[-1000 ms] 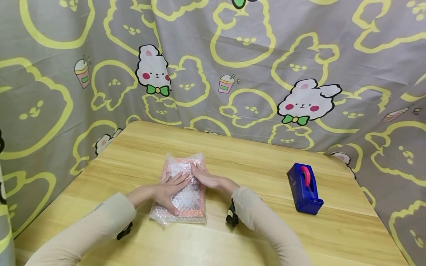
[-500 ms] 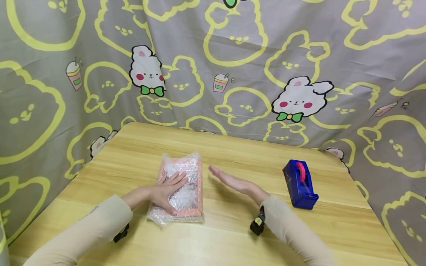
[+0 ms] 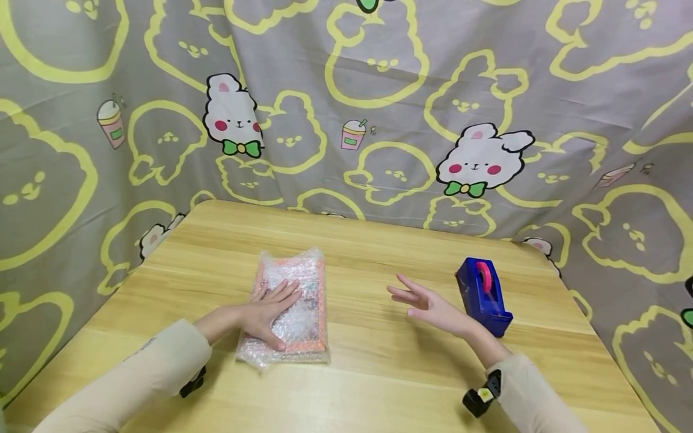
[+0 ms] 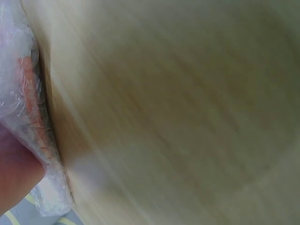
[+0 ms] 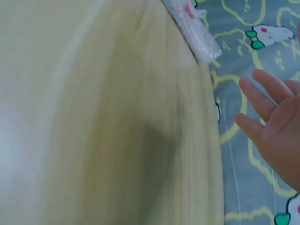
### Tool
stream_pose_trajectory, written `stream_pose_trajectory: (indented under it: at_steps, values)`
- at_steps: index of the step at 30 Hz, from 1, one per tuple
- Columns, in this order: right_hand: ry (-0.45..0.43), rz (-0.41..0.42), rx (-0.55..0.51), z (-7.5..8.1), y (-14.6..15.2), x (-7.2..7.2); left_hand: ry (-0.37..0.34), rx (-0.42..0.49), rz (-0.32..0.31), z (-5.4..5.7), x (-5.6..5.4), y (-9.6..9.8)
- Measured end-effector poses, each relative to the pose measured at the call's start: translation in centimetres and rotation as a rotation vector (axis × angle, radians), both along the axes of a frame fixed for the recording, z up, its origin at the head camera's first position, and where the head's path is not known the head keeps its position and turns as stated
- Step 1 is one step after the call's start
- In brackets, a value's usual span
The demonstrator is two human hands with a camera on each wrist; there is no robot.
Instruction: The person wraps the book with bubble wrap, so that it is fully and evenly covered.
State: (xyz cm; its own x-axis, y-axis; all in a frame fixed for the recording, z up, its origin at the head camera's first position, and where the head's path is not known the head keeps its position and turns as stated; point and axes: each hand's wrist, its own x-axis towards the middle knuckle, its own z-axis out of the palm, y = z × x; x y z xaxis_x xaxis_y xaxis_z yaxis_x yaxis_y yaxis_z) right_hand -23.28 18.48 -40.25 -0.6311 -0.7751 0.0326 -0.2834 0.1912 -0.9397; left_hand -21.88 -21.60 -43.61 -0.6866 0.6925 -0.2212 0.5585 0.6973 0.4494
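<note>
A flat rectangular item with an orange border, wrapped in bubble wrap, lies on the table. Over its left part my left hand rests with spread fingers; the thumb lies near its lower edge. In the left wrist view the wrapped edge shows beside part of that hand. My right hand hovers above the table, between the wrapped item and a blue tape dispenser with a pink core. Its fingers are loosely extended and hold nothing, as the right wrist view of the hand also shows.
The wooden table has rounded far corners. A grey curtain with yellow outlines and white rabbit prints hangs behind it and along both sides. Black wrist cameras sit under both sleeves.
My right hand has lifted off the bubble-wrapped item and moved right, toward the tape dispenser. My left hand stays on the wrap. The head view has shifted slightly.
</note>
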Motion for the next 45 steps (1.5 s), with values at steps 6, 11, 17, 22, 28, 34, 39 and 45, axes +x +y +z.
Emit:
stream_pose_trajectory:
  at_steps: [6,11,17,22,28,34,39,45]
  values:
    - [0.036,-0.076,-0.044,0.5,4.0,1.8,0.007,0.021,-0.001,-0.6,0.2,0.1]
    - [0.104,-0.15,-0.117,1.5,7.8,3.3,0.01,0.04,-0.009,-0.9,0.1,0.2]
    - [0.161,-0.319,-0.154,1.1,10.7,5.1,0.029,0.029,-0.006,-0.3,-0.1,-0.5]
    - [0.22,-0.506,-0.124,0.0,12.6,5.8,0.028,0.027,-0.012,0.1,-0.2,-0.7]
    - [0.236,-0.724,0.101,-0.2,13.6,5.5,0.036,0.038,-0.019,-0.4,0.0,-0.4]
    - [0.261,-0.778,0.265,0.0,13.5,4.6,0.039,0.059,-0.015,-0.7,0.0,-0.3]
    - [0.207,-0.766,0.196,0.3,13.2,3.9,0.039,0.053,0.0,-0.6,0.0,-0.3]
    - [-0.026,-0.79,-0.101,0.2,13.2,4.1,0.033,0.056,-0.01,-0.5,0.1,-0.1]
